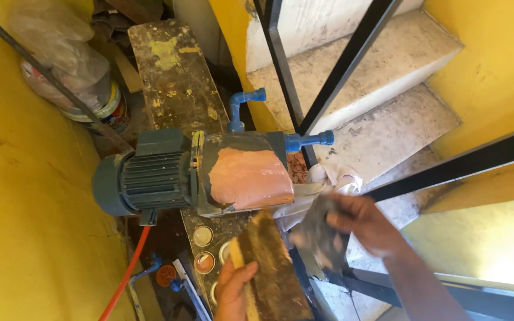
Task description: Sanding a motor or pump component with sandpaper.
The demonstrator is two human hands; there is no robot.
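My left hand (233,291) grips a dirty flat wooden board (269,267) at the bottom centre, thumb across its left edge. My right hand (364,223) holds a blurred grey scraper blade (319,235) just right of the board's top end. Directly above both hands lies a blue-grey electric motor pump (150,175) on its side. Its housing is smeared with a pink-orange patch of filler (248,178). Two blue pipe fittings, one (242,104) upward and one (310,141) to the right, stick out of the pump.
A paint-stained wooden plank (174,77) runs under the pump. Small open tins (203,249) sit on it near my left hand. Black metal railing bars (340,71) cross bare concrete steps (388,101). Yellow walls close both sides. A plastic-wrapped bucket (90,89) stands upper left; an orange hose (126,273) runs lower left.
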